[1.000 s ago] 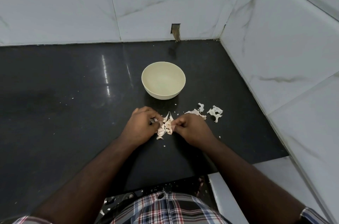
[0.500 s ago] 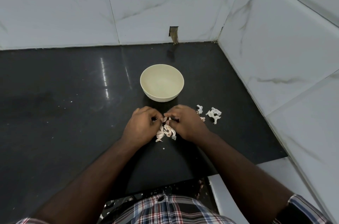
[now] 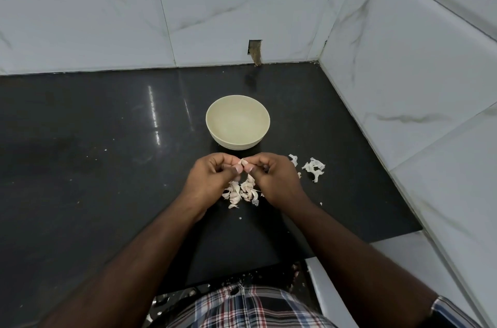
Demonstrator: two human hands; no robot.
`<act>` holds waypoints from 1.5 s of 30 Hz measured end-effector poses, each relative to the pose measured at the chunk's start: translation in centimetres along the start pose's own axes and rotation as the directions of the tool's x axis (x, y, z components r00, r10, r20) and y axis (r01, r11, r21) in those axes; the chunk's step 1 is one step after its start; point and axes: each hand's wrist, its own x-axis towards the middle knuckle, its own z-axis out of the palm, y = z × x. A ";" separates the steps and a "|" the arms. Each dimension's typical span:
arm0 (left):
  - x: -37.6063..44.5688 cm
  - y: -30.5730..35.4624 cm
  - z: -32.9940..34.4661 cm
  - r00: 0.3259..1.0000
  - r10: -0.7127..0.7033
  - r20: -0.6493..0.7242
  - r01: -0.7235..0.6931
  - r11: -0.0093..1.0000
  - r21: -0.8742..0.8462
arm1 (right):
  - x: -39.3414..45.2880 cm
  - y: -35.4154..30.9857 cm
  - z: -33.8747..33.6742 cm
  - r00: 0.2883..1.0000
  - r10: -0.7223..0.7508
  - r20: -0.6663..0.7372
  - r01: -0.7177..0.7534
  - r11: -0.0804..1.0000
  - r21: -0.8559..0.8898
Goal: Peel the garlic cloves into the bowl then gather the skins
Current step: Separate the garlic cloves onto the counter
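Observation:
A cream bowl stands on the black counter, and nothing shows inside it. Just in front of it my left hand and my right hand meet, and together they pinch one garlic clove between fingertips and thumbs. Below the hands several unpeeled cloves lie in a small heap on the counter. A few white papery skins lie to the right of my right hand.
White marble-tiled walls close the counter at the back and the right. A small dark notch cuts the back wall above the bowl. The counter's front edge lies near my checked shirt. Tiny skin flecks dot the counter.
Both hands have risen off the heap toward the bowl with one clove pinched between them. The heap below them is now in plain sight.

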 end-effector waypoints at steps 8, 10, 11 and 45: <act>0.5 -1.3 -0.5 1.000 0.017 -0.005 -0.014 0.920 0.391 | -0.7 0.5 -0.6 0.954 0.259 0.147 -0.298 0.855 0.424; 0.4 -1.3 -0.4 1.000 0.020 0.022 -0.028 0.909 0.416 | -0.9 0.7 -0.8 0.951 0.259 0.167 -0.308 0.837 0.453; 0.4 -1.4 -0.4 0.999 0.032 0.028 -0.041 0.904 0.426 | -1.0 0.7 -0.9 0.949 0.264 0.173 -0.315 0.825 0.470; 1.5 -1.2 -2.4 0.998 -0.040 0.049 0.008 0.851 0.525 | 1.6 2.2 -2.5 0.980 0.201 0.007 -0.197 0.965 -0.176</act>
